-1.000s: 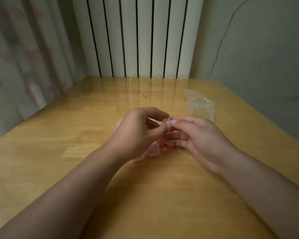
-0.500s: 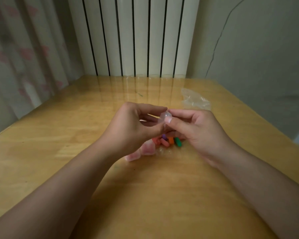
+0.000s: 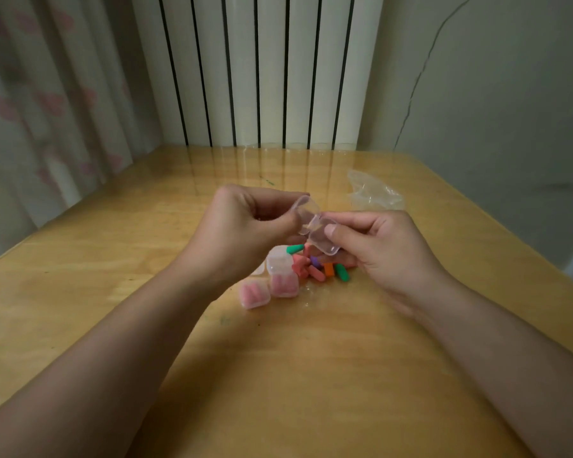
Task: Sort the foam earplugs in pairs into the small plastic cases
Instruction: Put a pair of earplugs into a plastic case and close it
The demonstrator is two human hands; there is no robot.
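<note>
Opening an empty clear case (image 3: 316,231) above the earplug pile (image 3: 315,267): left hand (image 3: 245,229) pinches the lid, right hand (image 3: 381,249) grips the base; next, drop in a matching pair.

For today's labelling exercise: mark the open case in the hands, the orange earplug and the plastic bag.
open case (image 3: 323,241): head view, on its clear lower half.
orange earplug (image 3: 328,269): head view, on its middle.
plastic bag (image 3: 372,191): head view, on its crumpled middle.

I can't count the loose earplugs (image 3: 315,267); my right hand (image 3: 382,251) covers some, and perhaps another case.
</note>
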